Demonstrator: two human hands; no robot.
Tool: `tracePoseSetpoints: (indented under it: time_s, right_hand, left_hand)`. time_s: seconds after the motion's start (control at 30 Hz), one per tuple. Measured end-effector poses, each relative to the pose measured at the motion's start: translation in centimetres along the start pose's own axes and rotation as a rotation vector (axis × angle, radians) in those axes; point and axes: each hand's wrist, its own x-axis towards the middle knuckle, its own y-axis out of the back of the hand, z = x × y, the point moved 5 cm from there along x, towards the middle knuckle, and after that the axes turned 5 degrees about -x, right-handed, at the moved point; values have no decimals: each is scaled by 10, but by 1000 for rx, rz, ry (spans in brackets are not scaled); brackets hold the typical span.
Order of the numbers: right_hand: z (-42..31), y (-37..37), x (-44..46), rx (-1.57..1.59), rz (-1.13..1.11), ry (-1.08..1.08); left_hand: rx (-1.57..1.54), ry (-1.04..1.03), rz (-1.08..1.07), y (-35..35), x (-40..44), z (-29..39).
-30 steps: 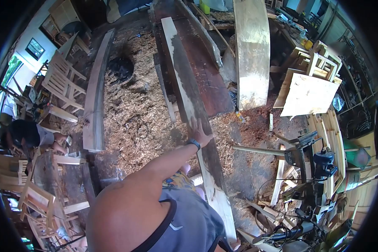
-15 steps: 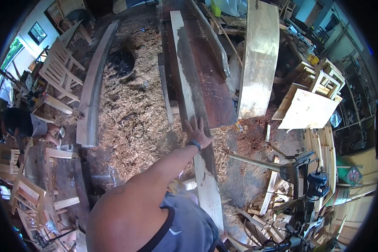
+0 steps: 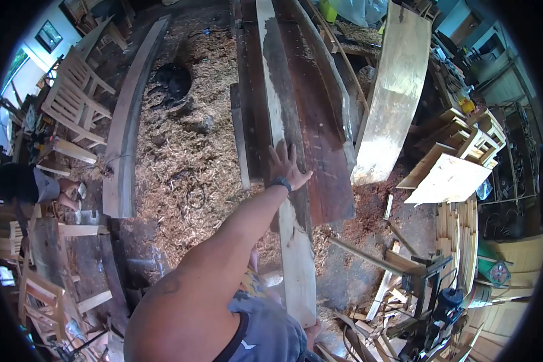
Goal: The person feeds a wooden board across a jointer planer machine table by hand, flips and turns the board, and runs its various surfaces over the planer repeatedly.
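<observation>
A long plank (image 3: 297, 253), partly dark and partly pale, runs from the lower middle up to the top of the head view. My left hand (image 3: 291, 168), with a dark band at the wrist, lies on the plank with its fingers spread. At the plank's near end only a small part of my right hand (image 3: 313, 330) shows, touching the edge; the rest is hidden behind the board and my body. Beneath and beside the plank is a wide reddish-brown board (image 3: 335, 193).
Wood shavings (image 3: 193, 163) cover the floor, with a dark animal (image 3: 174, 82) lying there. Another board (image 3: 120, 175) and slatted chairs (image 3: 75, 99) are left. A person (image 3: 27, 184) bends at far left. A machine (image 3: 446, 301) and wood scraps are lower right.
The view has shifted. My left hand lies slightly higher in view, still spread on the plank. The plank now points more straight ahead, and its near end has moved up in view.
</observation>
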Motion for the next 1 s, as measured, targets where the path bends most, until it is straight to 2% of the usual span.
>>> tracePoseSetpoints:
  time_s: [0.1,0.17,0.4,0.67,0.87,0.97,1.0]
  right_hand:
    - [-20,-56,-6,53,61,-67]
    - [-19,-63,25,106,32,-118]
    - [-42,-106,27,241,83,-203]
    - [-39,-162,35,294,-113,-201]
    - [-36,-204,24,338,-196,-172]
    - [-27,-187,47,164,-148,-45]
    - [-24,-174,58,60,-28,21]
  left_hand:
    - [-8,-17,-2,13,52,-2]
    - [-7,-24,8,18,79,2]
    - [-13,-55,9,27,133,7]
    - [-35,-65,14,45,186,1]
    - [-22,-72,19,53,215,-5]
    - [-11,-56,-2,54,218,-6]
    - [-8,-52,-8,57,219,-4]
